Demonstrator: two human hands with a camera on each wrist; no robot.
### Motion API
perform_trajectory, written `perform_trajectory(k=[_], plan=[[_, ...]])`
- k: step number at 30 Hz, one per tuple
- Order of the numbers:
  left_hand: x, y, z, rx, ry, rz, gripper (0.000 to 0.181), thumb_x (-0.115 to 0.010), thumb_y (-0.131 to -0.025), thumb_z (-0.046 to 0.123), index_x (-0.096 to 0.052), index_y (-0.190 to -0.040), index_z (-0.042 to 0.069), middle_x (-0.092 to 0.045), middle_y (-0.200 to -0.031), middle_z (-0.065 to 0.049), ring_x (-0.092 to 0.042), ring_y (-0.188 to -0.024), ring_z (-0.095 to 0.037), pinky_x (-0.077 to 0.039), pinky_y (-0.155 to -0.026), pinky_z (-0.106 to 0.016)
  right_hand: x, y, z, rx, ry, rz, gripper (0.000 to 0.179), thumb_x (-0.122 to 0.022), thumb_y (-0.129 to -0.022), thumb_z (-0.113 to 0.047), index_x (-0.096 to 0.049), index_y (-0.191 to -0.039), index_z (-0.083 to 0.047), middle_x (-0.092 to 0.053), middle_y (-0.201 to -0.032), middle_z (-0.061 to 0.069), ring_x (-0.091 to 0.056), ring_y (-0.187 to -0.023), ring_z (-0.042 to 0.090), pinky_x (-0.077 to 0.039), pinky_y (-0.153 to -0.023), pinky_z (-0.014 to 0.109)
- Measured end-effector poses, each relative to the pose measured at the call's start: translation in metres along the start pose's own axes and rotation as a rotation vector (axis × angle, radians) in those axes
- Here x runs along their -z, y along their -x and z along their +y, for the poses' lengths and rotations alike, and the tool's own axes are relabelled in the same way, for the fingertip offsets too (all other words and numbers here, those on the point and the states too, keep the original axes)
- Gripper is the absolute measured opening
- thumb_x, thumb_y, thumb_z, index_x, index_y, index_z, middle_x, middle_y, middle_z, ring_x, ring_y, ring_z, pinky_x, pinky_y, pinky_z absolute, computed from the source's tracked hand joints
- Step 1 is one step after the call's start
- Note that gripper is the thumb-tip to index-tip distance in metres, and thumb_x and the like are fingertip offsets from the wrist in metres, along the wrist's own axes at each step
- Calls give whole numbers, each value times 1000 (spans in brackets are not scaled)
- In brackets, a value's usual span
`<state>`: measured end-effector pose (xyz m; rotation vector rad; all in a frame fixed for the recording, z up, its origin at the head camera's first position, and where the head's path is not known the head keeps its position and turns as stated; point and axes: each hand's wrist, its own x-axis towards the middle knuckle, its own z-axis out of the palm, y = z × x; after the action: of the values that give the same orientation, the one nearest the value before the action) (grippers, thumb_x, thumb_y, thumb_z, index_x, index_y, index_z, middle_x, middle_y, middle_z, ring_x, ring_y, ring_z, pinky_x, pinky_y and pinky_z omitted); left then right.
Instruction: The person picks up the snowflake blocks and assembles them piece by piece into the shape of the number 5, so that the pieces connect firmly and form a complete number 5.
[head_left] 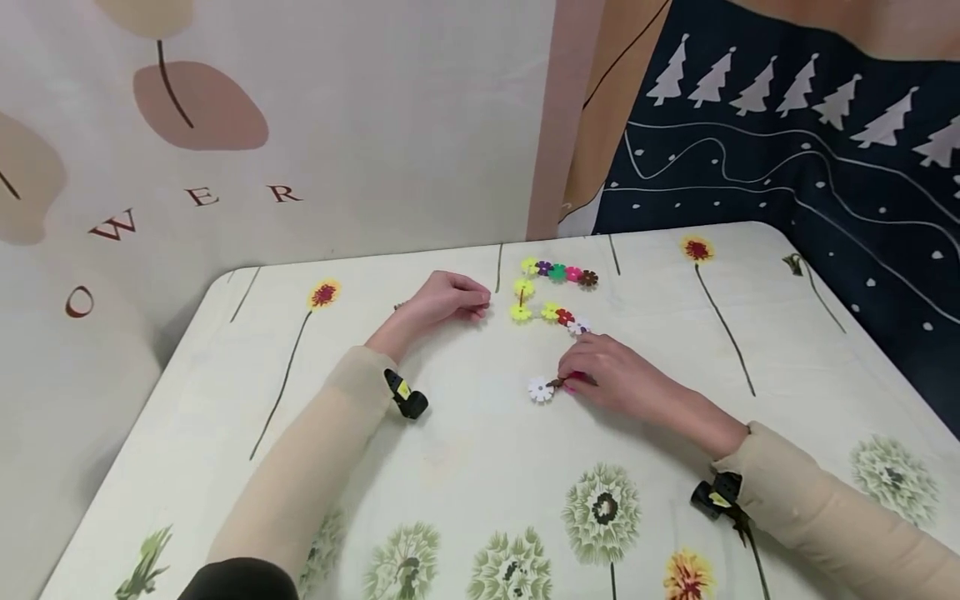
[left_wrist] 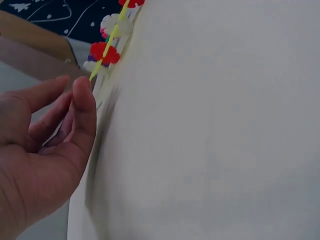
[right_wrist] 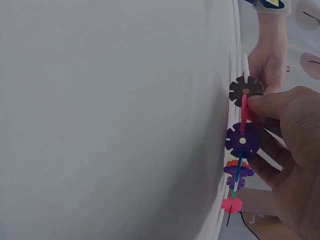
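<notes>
A chain of colourful notched plastic discs (head_left: 557,272) lies in a curve on the table, with yellow, purple, green, pink, brown, red and white pieces. My right hand (head_left: 618,375) pinches a pink disc (right_wrist: 244,112) in the chain between thumb and fingers. Beside that disc are a brown disc (right_wrist: 246,91) and a purple disc (right_wrist: 243,140). A white disc (head_left: 541,389) forms the chain's near end. To the left of the yellow discs (head_left: 522,288), my left hand (head_left: 442,302) hovers or rests with loosely bent fingers, apart from the chain and holding nothing visible.
The table (head_left: 465,467) wears a white cloth printed with flowers. A pale fabric wall (head_left: 397,125) stands behind it, and a dark blue cloth with white trees (head_left: 750,167) hangs at the right. Each wrist carries a small black camera (head_left: 406,395).
</notes>
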<state>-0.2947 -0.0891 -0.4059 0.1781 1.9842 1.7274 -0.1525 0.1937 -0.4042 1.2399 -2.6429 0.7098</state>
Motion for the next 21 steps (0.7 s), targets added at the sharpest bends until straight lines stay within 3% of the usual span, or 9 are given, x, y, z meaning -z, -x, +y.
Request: perform_trajectory(k=[6,14,21], plan=[[-19,-19,4,24,-15,22,25,-68,-97,1,-66,-116,-15,-70,-87,-15,-66,-71,-17,-59,-69,-26,1,3,2,5,23,7,11,-82,-84,0,-76,-93,-5,-74,-95,1,-64,-95,22,-49,-101,47],[-37,-43,9,33,54,24,26,-63,-100,1,-64,-118,-17,-70,-83,-14,-65,-67,-15,-57,-63,-22,6,12,4,-21,21,6,12,-82,-84,1,-76,-93,-4,-73,-96,1,-65,-97,23,-42,-110,55],[-39,-48,12,76,-24,40,22,-65,-99,0,-67,-115,-15,-69,-78,-11,-58,-58,-11,-50,-53,-19,6,11,3,-43,15,-16,9,-81,-87,-2,-76,-94,-5,-73,-98,1,-64,-99,23,-38,-114,53]])
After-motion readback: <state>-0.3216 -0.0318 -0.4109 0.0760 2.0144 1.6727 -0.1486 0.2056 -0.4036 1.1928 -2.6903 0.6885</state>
